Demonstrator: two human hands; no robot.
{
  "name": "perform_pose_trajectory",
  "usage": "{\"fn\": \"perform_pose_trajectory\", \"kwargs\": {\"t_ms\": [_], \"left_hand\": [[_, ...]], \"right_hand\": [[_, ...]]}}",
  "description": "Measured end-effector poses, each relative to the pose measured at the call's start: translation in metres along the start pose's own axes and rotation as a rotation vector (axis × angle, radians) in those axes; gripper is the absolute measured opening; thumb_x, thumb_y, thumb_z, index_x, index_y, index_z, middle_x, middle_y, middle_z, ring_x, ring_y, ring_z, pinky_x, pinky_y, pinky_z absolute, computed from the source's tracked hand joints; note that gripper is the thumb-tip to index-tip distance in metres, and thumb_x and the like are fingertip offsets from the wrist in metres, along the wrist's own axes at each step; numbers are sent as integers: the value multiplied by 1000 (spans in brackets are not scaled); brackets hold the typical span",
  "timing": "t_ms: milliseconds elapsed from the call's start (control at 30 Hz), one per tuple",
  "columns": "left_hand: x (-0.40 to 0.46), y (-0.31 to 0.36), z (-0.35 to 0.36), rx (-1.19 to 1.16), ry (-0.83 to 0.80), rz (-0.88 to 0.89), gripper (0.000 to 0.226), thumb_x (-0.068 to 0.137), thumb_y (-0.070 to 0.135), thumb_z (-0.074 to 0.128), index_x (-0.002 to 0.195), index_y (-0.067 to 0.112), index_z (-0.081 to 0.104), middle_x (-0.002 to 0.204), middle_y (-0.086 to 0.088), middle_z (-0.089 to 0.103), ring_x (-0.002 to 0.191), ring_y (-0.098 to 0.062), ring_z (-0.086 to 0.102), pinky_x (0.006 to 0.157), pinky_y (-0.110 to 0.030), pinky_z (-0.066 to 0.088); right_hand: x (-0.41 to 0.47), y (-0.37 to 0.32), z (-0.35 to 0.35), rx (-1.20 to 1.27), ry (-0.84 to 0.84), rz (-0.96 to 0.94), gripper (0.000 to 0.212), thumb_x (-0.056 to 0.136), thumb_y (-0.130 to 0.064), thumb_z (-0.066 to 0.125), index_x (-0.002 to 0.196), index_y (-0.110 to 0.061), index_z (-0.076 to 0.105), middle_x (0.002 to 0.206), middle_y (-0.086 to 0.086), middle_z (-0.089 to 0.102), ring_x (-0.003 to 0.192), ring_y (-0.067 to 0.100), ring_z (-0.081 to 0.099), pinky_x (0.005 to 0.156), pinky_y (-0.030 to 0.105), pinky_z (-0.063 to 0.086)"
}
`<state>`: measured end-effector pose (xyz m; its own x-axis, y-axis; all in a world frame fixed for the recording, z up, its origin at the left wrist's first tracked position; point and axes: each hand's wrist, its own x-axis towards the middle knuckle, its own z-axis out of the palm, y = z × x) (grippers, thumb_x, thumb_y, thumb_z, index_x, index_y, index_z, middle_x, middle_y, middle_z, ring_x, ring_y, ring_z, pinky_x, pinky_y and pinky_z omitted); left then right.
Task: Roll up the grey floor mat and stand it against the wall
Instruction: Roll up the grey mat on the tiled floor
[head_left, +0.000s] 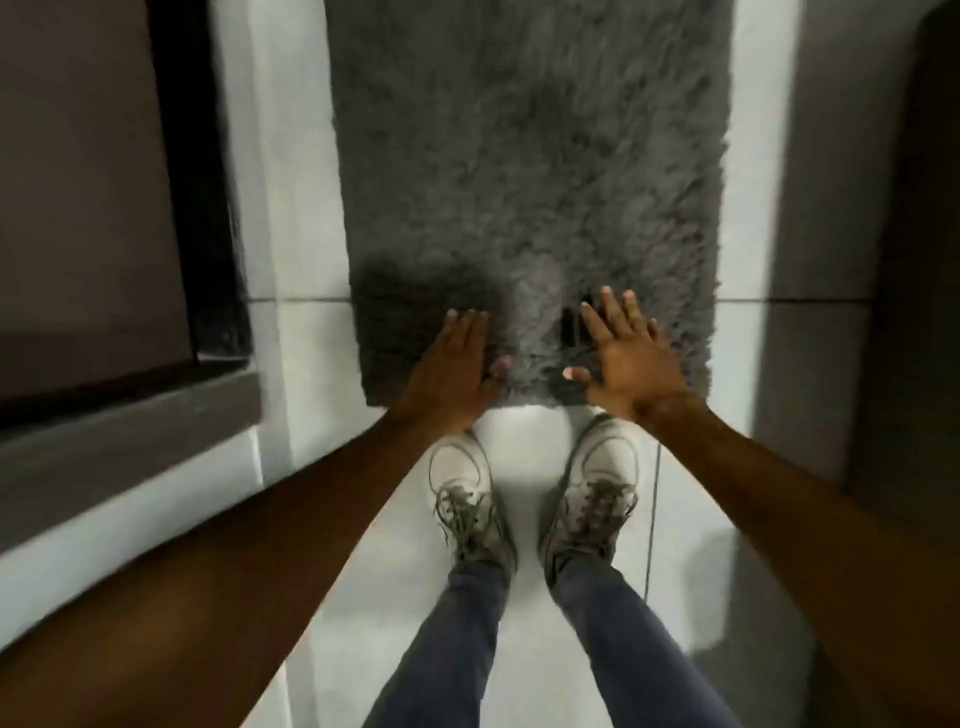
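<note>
A shaggy grey floor mat (530, 171) lies flat on the white tiled floor, stretching away from me to the top of the view. Its near short edge is just in front of my shoes. My left hand (457, 364) hovers over the near left part of the mat, palm down, fingers together and extended. My right hand (623, 358) is over the near right part, palm down with the fingers spread. Neither hand holds anything; I cannot tell whether they touch the pile.
My two grey sneakers (535, 499) stand on the white tiles (524, 431) right at the mat's near edge. A dark bed-like piece of furniture (93, 208) runs along the left. A grey wall or door (852, 208) rises on the right.
</note>
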<state>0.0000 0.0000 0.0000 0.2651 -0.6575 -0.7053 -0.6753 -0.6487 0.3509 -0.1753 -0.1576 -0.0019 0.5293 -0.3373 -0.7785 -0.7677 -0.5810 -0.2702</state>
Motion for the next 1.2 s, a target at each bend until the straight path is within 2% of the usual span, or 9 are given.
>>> {"fn": "perform_pose_trajectory", "kwargs": {"t_ms": [133,267,467,600,667,733,967,1100,1200], "left_hand": [[29,-26,73,327,-104,84,92,100,52,48,160,10,-6,169,-21,-9,155,-40,-8,126,-57,9],[32,-27,119,567,56,95,97,94,49,54,159,3,-1,163,-36,0,149,-58,4,119,-72,15],[33,-12,102,698,49,49,82,96,27,56,159,3,9,161,-37,16,144,-60,23,114,-68,32],[29,-7,83,572,-90,33,100,81,23,71,159,9,8,163,-32,12,147,-57,17,117,-68,24],[34,1,59,452,-10,9,78,82,20,65,152,13,30,152,-25,38,133,-48,45,107,-56,41],[51,8,32,335,83,-32,57,84,19,58,140,13,48,133,-18,58,111,-41,61,91,-45,50],[102,19,-11,299,72,-88,30,77,34,71,99,14,67,110,-9,72,105,-30,65,97,-40,52],[100,9,13,398,198,-54,55,69,29,72,119,11,59,123,-14,63,114,-34,55,105,-47,39],[83,-13,45,409,414,121,67,71,18,63,136,12,50,138,-17,54,125,-37,49,111,-60,32]], "right_hand": [[34,6,71,-275,-1,-108,113,90,-64,59,169,-12,-3,175,18,-17,161,45,-13,126,71,6],[43,-7,112,-544,69,-32,137,72,-71,63,166,-1,-7,169,37,-16,154,64,-3,115,84,13],[40,-14,95,-522,161,-59,58,110,-17,14,168,-5,16,170,34,17,147,63,32,109,74,41],[43,-13,61,-348,17,-70,50,108,-16,39,158,-11,34,171,26,26,147,54,41,112,62,41],[49,-9,36,-280,79,-55,48,98,-16,55,147,-15,50,139,25,65,121,45,67,98,49,51],[58,-8,14,-209,138,-17,52,89,-13,63,140,-17,57,109,20,77,100,42,74,85,43,53],[59,1,46,-284,567,-215,55,79,-14,66,132,-2,62,143,24,60,131,45,56,113,67,33],[63,18,66,-385,499,-292,55,94,-40,55,139,-8,58,161,19,47,147,43,43,118,75,21],[71,29,60,-451,437,-278,66,96,-35,59,159,-21,42,171,16,31,158,44,28,118,82,7]]}}
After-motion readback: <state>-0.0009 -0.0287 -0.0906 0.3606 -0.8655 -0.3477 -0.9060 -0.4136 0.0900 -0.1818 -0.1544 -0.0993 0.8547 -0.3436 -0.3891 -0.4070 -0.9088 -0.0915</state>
